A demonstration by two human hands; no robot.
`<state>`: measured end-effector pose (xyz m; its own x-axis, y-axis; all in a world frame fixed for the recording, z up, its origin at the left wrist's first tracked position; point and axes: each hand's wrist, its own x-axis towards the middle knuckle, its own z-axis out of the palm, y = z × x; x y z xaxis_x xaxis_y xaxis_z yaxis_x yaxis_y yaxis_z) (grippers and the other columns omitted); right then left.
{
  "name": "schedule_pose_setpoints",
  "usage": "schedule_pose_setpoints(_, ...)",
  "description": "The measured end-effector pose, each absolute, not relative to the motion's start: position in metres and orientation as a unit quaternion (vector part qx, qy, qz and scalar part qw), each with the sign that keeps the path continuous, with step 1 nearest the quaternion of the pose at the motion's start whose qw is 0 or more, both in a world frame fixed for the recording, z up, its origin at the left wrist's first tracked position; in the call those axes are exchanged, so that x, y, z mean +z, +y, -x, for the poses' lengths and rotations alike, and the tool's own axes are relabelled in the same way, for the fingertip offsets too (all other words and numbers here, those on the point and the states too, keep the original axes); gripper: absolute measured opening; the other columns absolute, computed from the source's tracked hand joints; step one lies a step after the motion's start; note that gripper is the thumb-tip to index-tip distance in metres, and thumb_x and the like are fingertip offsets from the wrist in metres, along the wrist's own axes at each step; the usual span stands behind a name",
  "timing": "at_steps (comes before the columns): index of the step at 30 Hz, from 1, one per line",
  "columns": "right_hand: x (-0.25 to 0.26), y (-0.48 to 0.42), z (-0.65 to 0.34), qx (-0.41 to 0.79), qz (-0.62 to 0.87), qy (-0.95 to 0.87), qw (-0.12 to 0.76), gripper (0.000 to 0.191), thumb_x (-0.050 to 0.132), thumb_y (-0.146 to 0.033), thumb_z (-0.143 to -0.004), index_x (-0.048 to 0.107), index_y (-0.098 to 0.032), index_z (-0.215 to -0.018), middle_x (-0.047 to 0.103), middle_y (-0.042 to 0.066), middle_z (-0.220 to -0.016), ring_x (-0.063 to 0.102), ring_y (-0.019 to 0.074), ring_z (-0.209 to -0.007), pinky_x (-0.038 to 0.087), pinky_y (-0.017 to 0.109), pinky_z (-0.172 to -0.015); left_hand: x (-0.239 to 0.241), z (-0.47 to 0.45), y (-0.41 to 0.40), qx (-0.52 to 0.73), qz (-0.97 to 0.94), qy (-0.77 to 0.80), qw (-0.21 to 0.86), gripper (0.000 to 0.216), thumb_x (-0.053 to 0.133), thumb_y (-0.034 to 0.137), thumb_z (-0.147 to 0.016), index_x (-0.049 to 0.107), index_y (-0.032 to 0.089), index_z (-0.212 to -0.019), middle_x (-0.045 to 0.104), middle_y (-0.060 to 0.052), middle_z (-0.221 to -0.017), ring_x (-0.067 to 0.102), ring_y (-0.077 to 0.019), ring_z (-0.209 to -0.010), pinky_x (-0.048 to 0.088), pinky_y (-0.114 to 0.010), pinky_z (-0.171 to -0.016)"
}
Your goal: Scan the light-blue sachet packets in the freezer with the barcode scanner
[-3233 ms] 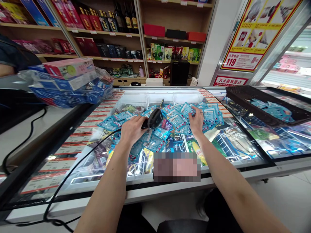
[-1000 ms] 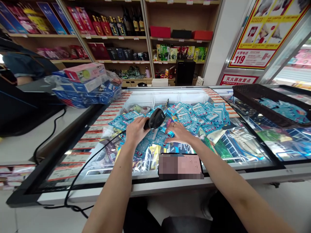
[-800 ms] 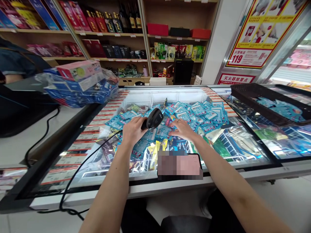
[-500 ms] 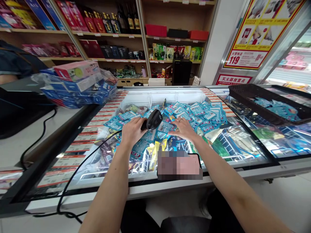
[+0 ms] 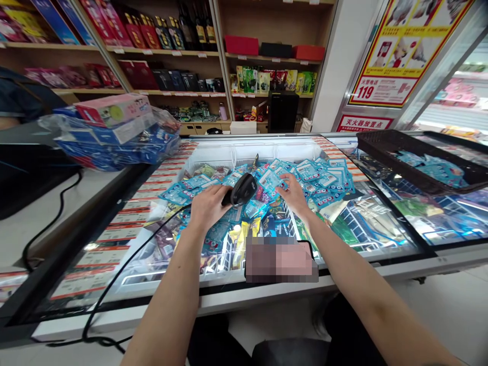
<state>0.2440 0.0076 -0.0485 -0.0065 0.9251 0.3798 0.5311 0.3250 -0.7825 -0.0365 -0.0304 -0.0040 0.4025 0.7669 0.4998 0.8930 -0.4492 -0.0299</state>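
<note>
My left hand [image 5: 209, 207] is wrapped round the grip of a black barcode scanner [image 5: 244, 189], whose head points right over the packets. From its handle a black cable [image 5: 143, 247] runs down to the left. My right hand [image 5: 294, 195] pinches the right edge of a light-blue packet [image 5: 270, 180], which is slightly tilted. Many similar blue packets [image 5: 331, 179] lie spread on the glass freezer top around both hands. Nearer to me, yellow packs [image 5: 244, 235] show through the glass. A phone [image 5: 305, 250] with a blurred screen lies at the front edge.
Plastic-wrapped boxes [image 5: 118, 129] stand to the left, beside the counter. A dark tray [image 5: 465, 162] holding more blue packets rests at the right. Shelves [image 5: 224, 94] with goods line the back. Part of another person's sleeve [image 5: 23, 96] shows at the far left.
My right hand has closed on a blue packet and moved it up from the spot in front of the scanner. My left hand still holds the scanner in nearly the same place.
</note>
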Motion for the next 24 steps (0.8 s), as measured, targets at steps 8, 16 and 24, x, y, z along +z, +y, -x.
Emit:
schedule_pose_setpoints(8, -0.0504, 0.0095, -0.2448, 0.200, 0.523, -0.665, 0.494, 0.040, 0.053, -0.038, -0.084, 0.051, -0.026, -0.121, 0.064, 0.004, -0.112, 0.054, 0.0123, -0.058, 0.053, 0.035, -0.066, -0.0045, 0.0362, -0.0294, -0.199, 0.839, -0.479, 0.166, 0.032, 0.054, 0.034, -0.082, 0.058, 0.022, -0.112, 0.067, -0.007, -0.099, 0.061, -0.0241, -0.099, 0.045, -0.032, -0.072)
schedule_pose_setpoints(16, -0.0434, 0.0031, -0.2423, 0.196, 0.532, -0.670, 0.479, 0.038, 0.052, -0.036, -0.083, 0.052, -0.024, -0.119, 0.062, 0.006, -0.112, 0.053, 0.0125, -0.058, 0.054, 0.036, -0.064, -0.0027, 0.0344, -0.0300, -0.183, 0.847, -0.473, 0.161, 0.035, 0.056, 0.032, -0.080, 0.057, 0.021, -0.113, 0.066, -0.007, -0.101, 0.060, -0.0249, -0.102, 0.044, -0.033, -0.072)
schedule_pose_setpoints(24, -0.0449, 0.0032, -0.2425, 0.180, 0.530, -0.677, 0.477, 0.035, 0.052, -0.036, -0.084, 0.051, -0.025, -0.118, 0.063, 0.005, -0.111, 0.058, 0.0151, -0.065, 0.053, 0.036, -0.067, -0.0011, 0.0333, -0.0316, -0.182, 0.845, -0.474, 0.167, 0.034, 0.056, 0.034, -0.081, 0.056, 0.021, -0.112, 0.066, -0.006, -0.099, 0.060, -0.0243, -0.099, 0.043, -0.032, -0.069)
